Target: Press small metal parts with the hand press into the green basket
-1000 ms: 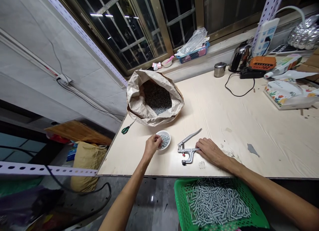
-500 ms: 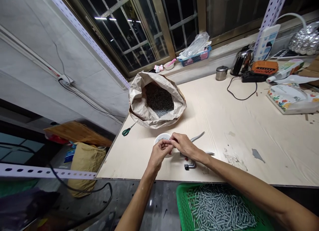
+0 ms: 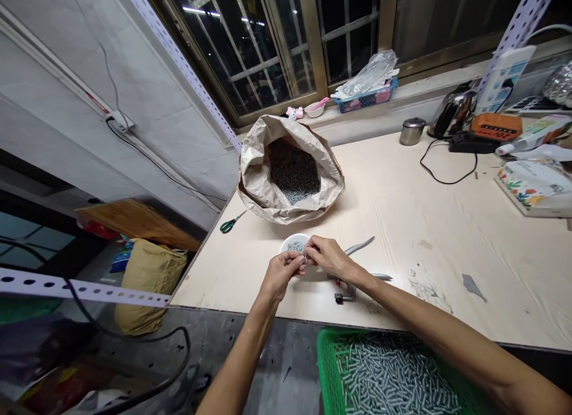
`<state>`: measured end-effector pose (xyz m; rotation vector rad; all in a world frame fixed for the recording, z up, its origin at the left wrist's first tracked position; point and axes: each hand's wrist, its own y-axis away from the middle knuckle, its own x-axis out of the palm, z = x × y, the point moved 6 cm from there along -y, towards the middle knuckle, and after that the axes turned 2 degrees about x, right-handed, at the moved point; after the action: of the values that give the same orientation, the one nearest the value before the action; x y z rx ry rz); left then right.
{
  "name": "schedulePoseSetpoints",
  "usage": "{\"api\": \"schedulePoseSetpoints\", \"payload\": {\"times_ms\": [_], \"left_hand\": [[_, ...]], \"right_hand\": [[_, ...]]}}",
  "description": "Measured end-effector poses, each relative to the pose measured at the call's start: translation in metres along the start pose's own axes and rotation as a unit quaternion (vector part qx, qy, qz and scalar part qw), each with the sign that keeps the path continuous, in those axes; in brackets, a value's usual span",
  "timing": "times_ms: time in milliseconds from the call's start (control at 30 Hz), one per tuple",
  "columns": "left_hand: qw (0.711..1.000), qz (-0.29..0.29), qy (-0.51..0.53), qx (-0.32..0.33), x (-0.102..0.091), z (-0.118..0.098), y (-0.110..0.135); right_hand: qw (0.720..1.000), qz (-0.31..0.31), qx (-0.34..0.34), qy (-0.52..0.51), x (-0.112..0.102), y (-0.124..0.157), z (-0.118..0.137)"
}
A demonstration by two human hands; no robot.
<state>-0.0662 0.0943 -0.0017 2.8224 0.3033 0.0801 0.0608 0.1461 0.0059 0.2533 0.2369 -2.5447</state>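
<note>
My left hand [image 3: 280, 276] and my right hand [image 3: 329, 259] meet fingertip to fingertip at the near side of a white bowl [image 3: 286, 242]. Small silvery metal pieces [image 3: 295, 246] lie in the bowl. Both hands are closed in a pinch, and whatever is between the fingertips is too small to make out. Partly under my right wrist lies a metal hand tool with two grey handles [image 3: 361, 244]; its head is half hidden. Behind the bowl stands an open paper sack [image 3: 254, 164] holding many small, dark metal pieces [image 3: 295, 170].
Below the table's front edge sits a green basket [image 3: 325, 367] full of silvery metal pins or screws [image 3: 393, 379]. Green-handled scissors [image 3: 227, 225] lie by the left edge. A lidded metal pot [image 3: 412, 132], an orange battery [image 3: 497, 126] and a tissue pack [image 3: 536, 182] are at the back right.
The camera view has shifted slightly, so the table appears a little further right. My hands stay together by the bowl, with more of its contents showing and the fingers slightly rearranged.
</note>
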Motion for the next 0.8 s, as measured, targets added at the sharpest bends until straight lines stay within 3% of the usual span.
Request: {"api": "schedulePoseSetpoints", "payload": {"times_ms": [67, 133, 200, 267, 333, 467, 567, 667, 800], "left_hand": [[0.998, -0.022, 0.05, -0.032, -0.008, 0.002, -0.003], [0.996, -0.074, 0.056, -0.014, -0.019, 0.0, -0.005], [0.991, -0.128, 0.018, 0.036, -0.027, -0.007, -0.002], [0.987, -0.141, -0.037, 0.069, -0.025, -0.011, 0.007], [0.989, -0.113, -0.071, 0.062, -0.014, -0.009, 0.018], [0.995, -0.048, -0.09, 0.003, 0.013, 0.011, 0.036], [0.995, -0.018, -0.097, -0.029, 0.031, 0.027, 0.038], [0.993, 0.003, -0.114, -0.042, 0.044, 0.04, 0.035], [0.984, 0.013, -0.172, -0.032, 0.049, 0.05, 0.034]], "right_hand": [[0.999, 0.003, 0.024, -0.027, 0.004, -0.01, -0.004], [1.0, -0.001, 0.025, -0.001, 0.005, -0.02, -0.003], [0.996, -0.018, -0.017, 0.084, -0.002, -0.024, 0.004], [0.98, -0.037, -0.079, 0.177, -0.015, -0.015, 0.012], [0.962, -0.035, -0.112, 0.248, -0.03, 0.005, 0.012], [0.918, -0.006, -0.105, 0.382, -0.06, 0.064, -0.01], [0.895, 0.005, -0.084, 0.438, -0.069, 0.097, -0.034], [0.883, -0.015, -0.087, 0.461, -0.068, 0.109, -0.049], [0.859, -0.042, -0.151, 0.488, -0.059, 0.113, -0.047]]}}
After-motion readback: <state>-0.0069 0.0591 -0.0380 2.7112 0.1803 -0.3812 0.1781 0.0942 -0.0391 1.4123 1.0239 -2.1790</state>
